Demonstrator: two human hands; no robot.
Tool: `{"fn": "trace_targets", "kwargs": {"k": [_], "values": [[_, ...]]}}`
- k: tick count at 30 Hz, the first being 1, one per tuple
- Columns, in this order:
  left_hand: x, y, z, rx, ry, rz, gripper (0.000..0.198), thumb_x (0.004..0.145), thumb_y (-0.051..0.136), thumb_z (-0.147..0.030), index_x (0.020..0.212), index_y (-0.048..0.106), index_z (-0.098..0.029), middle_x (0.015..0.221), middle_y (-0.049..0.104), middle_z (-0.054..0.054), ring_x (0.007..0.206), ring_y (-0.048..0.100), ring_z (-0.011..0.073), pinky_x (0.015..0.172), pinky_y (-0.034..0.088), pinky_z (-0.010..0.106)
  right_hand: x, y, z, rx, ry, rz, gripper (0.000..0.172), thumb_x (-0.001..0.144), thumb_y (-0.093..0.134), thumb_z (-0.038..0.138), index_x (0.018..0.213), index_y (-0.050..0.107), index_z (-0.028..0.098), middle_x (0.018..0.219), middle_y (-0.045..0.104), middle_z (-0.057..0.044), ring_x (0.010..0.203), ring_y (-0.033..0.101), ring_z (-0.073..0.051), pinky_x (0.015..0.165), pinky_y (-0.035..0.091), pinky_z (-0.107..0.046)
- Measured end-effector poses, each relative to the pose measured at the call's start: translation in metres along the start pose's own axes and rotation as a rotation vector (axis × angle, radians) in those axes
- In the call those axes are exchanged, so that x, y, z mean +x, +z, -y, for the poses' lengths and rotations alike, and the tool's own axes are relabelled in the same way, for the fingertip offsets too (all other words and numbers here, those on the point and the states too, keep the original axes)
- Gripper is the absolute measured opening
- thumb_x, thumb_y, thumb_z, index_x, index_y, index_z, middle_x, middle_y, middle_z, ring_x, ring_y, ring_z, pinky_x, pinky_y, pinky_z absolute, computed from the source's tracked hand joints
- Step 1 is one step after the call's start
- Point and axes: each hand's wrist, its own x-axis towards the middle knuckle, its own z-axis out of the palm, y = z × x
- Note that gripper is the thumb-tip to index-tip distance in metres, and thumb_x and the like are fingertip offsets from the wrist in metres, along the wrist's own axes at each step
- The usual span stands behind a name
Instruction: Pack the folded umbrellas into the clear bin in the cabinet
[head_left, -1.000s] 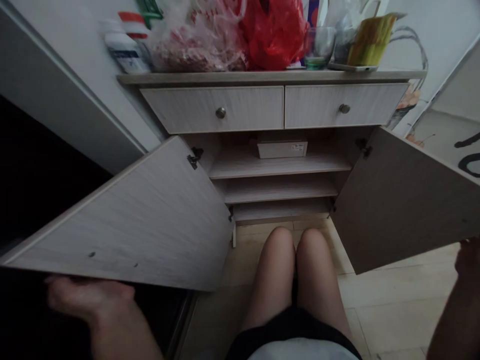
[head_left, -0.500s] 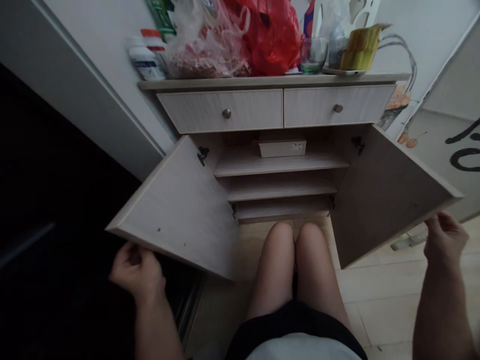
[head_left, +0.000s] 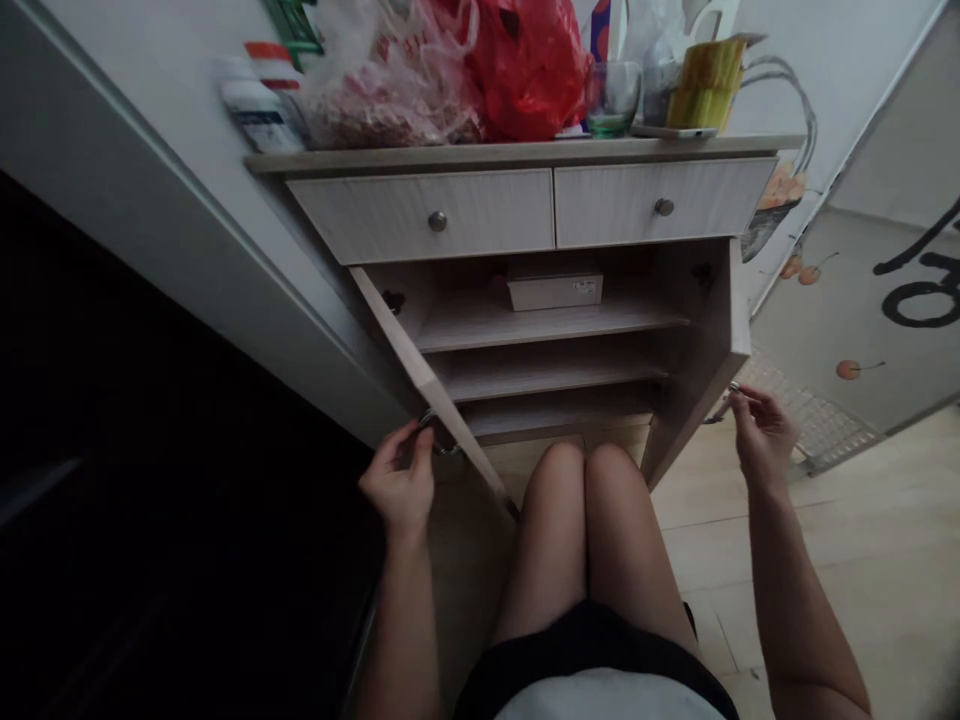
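Observation:
A pale wood-grain cabinet (head_left: pixel 420 160) stands before my knees with both lower doors partly open. My left hand (head_left: pixel 401 475) pinches the metal handle (head_left: pixel 448 450) on the outer side of the left door (head_left: pixel 435 385). On the other side, my right hand (head_left: pixel 761 430) is closed on the handle (head_left: pixel 718 412) of the right door (head_left: pixel 701 370). Between the doors, several shelves show, and a white box (head_left: pixel 555 290) with a small label sits on the upper one.
Two drawers with round knobs (head_left: pixel 438 221) are above the doors. The cabinet top carries a red plastic bag (head_left: pixel 525 70), a clear bag (head_left: pixel 390 95), a glass (head_left: pixel 613 100), a yellow package (head_left: pixel 705 85) and white bottles (head_left: pixel 259 110). A panel with cherry pictures (head_left: pixel 847 300) stands at right.
Both doors have swung inward, narrowing the opening. My hands have come closer together with them, now gripping the outer handles instead of the door edges. The box stays put.

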Motion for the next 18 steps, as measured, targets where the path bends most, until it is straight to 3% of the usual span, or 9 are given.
{"fn": "trace_targets", "kwargs": {"k": [8,18], "values": [[-0.010,0.082,-0.019,-0.026,0.112,0.150,0.029,0.083,0.069,-0.044,0.091,0.075,-0.017,0.085,0.075,0.008,0.076,0.070,0.0184,0.075,0.056,0.032,-0.013,0.073,0.042,0.052,-0.135,0.070,0.033,0.090,0.062,0.051,0.094,0.070,0.020,0.090,0.072,-0.006,0.076,0.068,-0.018,0.076,0.055,-0.035],[-0.002,0.168,-0.019,-0.040,0.067,0.290,0.014,0.085,0.070,-0.029,0.092,0.073,-0.017,0.089,0.075,0.008,0.078,0.069,0.0185,0.079,0.054,0.032,-0.004,0.177,0.053,0.114,-0.084,0.210,0.035,0.092,0.054,0.056,0.095,0.063,0.022,0.095,0.072,-0.007,0.077,0.066,-0.019,0.072,0.052,-0.033]]}}
